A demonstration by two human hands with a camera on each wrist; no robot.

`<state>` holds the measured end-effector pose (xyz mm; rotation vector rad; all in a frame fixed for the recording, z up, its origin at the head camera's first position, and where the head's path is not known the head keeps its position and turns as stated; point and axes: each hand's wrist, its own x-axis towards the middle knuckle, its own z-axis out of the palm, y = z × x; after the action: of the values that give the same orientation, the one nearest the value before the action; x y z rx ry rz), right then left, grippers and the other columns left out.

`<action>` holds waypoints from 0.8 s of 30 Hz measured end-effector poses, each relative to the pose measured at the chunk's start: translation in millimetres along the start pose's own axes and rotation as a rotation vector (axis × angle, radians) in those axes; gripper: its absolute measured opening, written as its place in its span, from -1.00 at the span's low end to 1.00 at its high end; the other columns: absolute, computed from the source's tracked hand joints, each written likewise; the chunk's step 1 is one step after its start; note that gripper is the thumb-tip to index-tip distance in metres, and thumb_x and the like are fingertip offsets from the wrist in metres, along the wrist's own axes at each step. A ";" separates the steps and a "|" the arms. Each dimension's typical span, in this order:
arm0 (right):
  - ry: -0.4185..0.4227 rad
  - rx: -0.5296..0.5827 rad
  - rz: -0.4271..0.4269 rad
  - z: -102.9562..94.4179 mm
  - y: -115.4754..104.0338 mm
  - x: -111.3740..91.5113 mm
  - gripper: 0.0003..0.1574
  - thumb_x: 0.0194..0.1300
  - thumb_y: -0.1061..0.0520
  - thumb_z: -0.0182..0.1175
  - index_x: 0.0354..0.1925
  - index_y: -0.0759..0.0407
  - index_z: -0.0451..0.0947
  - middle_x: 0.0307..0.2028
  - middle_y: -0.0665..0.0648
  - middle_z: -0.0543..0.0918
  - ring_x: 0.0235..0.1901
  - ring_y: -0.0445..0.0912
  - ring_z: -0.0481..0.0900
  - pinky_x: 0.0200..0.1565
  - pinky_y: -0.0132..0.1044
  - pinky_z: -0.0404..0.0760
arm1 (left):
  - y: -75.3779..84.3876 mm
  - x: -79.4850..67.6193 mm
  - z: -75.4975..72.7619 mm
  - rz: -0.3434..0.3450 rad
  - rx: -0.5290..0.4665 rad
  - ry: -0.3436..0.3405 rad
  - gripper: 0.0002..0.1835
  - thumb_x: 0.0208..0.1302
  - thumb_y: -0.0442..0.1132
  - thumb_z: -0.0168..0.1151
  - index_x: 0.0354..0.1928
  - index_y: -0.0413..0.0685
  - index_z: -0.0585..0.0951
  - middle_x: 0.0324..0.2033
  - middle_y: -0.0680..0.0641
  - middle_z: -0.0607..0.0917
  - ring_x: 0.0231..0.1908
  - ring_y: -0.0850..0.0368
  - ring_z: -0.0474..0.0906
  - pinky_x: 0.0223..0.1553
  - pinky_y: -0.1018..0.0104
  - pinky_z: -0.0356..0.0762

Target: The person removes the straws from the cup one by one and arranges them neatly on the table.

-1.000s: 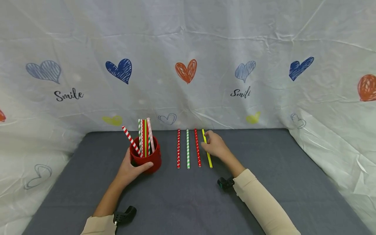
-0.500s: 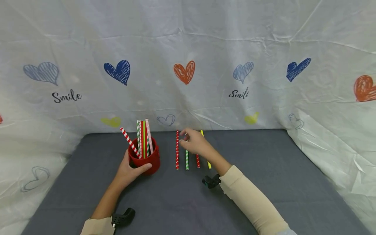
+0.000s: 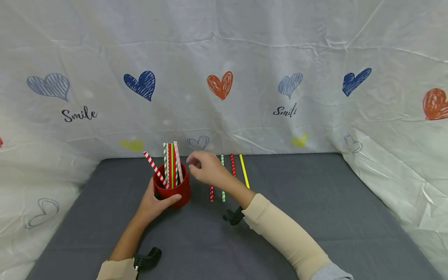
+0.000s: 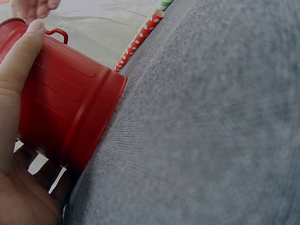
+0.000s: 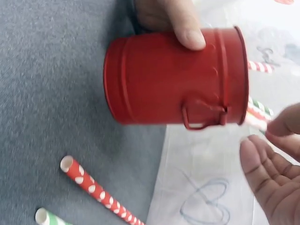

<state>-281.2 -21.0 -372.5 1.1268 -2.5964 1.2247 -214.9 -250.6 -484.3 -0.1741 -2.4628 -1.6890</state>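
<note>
My left hand [image 3: 155, 202] holds a small red metal bucket [image 3: 179, 194] upright on the table, thumb on its near side and fingers curled round its left. Several paper straws [image 3: 171, 165] stand in the bucket; a red-and-white striped straw [image 3: 154, 167] leans left. My right hand [image 3: 208, 169] hovers just right of the bucket's rim, fingers loosely bent, holding nothing. In the right wrist view, a gap shows between its thumb and fingers [image 5: 265, 168], close to the straw tops. Beneath the right hand and forearm lie a red dotted straw [image 3: 211, 193] and a green striped straw [image 3: 223, 195], partly hidden.
Another red dotted straw [image 3: 233, 165] and a yellow straw [image 3: 244, 171] lie further right in the row, their near ends covered by the forearm. A grey cloth [image 3: 332, 217] covers the table. Behind it hangs a white sheet [image 3: 252, 46] with printed hearts.
My right hand has moved left from over the yellow straw, across the row, to beside the bucket. The left hand keeps its hold on the bucket in the same spot.
</note>
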 end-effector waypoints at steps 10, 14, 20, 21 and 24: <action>0.081 -0.015 -0.092 21.0 -19.1 13.4 -0.79 0.38 0.32 0.16 -0.08 0.29 0.66 -0.27 0.08 0.62 -0.35 -0.20 0.52 -0.32 -0.49 0.51 | -0.9 -0.3 1.6 -0.016 0.002 -0.024 0.03 0.23 -0.13 0.47 0.53 -0.06 -0.02 0.36 -0.15 0.29 0.26 -0.08 0.30 0.17 -0.14 0.38; 0.016 -0.040 -0.083 28.6 -29.2 19.4 -0.77 0.38 0.31 0.18 -0.03 0.28 0.65 -0.19 0.10 0.66 -0.26 -0.18 0.56 -0.23 -0.50 0.51 | -0.3 0.2 0.0 -0.015 0.014 -0.014 0.00 0.22 -0.14 0.47 0.51 -0.07 0.01 0.33 -0.13 0.32 0.24 -0.05 0.33 0.15 0.01 0.41; -0.115 -0.063 -0.023 48.1 -38.7 30.3 -0.75 0.37 0.27 0.23 0.01 0.22 0.64 -0.15 0.05 0.71 -0.23 -0.28 0.58 -0.18 -0.55 0.50 | -0.7 1.0 -2.2 -0.008 0.021 -0.021 0.01 0.22 -0.13 0.47 0.53 -0.03 0.00 0.34 -0.09 0.33 0.22 -0.01 0.36 0.07 0.36 0.44; -0.136 -0.091 -0.013 51.4 -39.5 32.2 -0.76 0.37 0.26 0.25 0.00 0.20 0.64 -0.17 0.02 0.70 -0.26 -0.31 0.56 -0.20 -0.56 0.50 | -1.0 0.9 -2.1 -0.009 0.021 -0.023 0.01 0.23 -0.13 0.47 0.53 -0.03 0.00 0.34 -0.09 0.34 0.22 0.00 0.36 0.06 0.37 0.44; -0.210 -0.210 -0.002 58.2 -42.5 38.2 -0.83 0.35 0.21 0.29 -0.08 0.14 0.65 -0.30 -0.06 0.67 -0.36 -0.30 0.53 -0.30 -0.54 0.47 | -1.9 0.7 -2.4 -0.011 0.018 -0.026 0.00 0.24 -0.13 0.46 0.54 0.01 -0.01 0.34 -0.06 0.33 0.21 0.03 0.35 0.08 0.32 0.44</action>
<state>-267.9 -101.4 -371.8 1.2756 -2.7912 0.8480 -215.8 -253.4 -485.1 -0.1814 -2.5013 -1.6791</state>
